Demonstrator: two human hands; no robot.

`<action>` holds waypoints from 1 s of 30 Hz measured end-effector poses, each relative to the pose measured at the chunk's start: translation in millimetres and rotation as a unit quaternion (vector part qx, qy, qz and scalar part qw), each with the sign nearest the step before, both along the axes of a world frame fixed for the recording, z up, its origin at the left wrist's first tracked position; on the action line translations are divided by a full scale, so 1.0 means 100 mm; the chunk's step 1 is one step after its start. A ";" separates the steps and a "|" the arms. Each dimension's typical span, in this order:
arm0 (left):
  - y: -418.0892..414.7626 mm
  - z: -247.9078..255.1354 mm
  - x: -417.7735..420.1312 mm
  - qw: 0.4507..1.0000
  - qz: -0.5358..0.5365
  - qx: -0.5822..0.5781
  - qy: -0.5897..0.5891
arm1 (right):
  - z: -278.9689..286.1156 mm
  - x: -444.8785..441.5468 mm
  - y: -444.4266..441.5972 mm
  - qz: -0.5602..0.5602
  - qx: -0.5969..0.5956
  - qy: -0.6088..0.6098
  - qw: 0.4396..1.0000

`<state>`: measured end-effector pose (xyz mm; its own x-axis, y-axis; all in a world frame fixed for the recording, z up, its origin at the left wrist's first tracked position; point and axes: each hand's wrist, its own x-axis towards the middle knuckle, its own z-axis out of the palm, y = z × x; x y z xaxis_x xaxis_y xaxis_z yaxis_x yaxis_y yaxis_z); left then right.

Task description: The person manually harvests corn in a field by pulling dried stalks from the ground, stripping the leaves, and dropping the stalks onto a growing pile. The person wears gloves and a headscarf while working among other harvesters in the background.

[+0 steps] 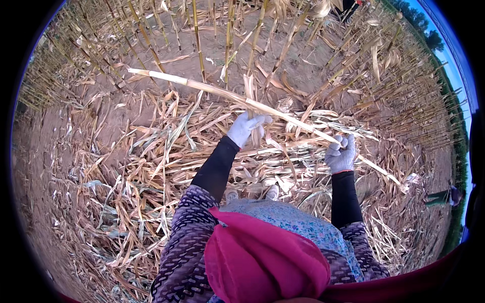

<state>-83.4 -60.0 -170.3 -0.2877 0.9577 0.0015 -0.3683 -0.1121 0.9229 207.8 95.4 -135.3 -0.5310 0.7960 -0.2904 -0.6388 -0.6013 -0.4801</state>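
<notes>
A long, pale corn stalk (219, 91) slants across the view in front of me, stripped of most leaves. My right hand (341, 153), in a white knit glove, grips it towards its lower right end. Also gloved in white, my left hand (248, 128) is just below the stalk's middle, its fingers curled around a dry corn leaf (249, 85). This leaf runs upright past the stalk; whether it is still attached there I cannot tell.
Standing dry corn stalks (197, 38) rise ahead and to the right. Cut stalks and leaves (204, 159) litter the soil around my shoes (272, 192). A person (445, 197) is at the far right, and part of dark clothing (345, 9) shows at the top.
</notes>
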 end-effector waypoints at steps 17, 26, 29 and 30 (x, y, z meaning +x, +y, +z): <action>-4.07 -1.45 -1.80 0.465 -0.037 -0.775 0.426 | 0.04 1.09 0.38 -0.190 0.033 -0.095 0.977; -3.15 -1.20 -1.76 0.617 0.305 -0.517 0.509 | -0.37 0.91 -0.07 -0.175 -0.008 -0.138 0.975; -2.43 -0.88 -1.83 0.697 0.353 -0.376 0.498 | -0.55 0.87 -0.22 -0.150 0.026 -0.140 0.978; -2.28 -0.94 -2.07 0.654 0.246 -0.386 0.602 | -0.62 0.91 -0.29 -0.220 0.032 -0.127 0.967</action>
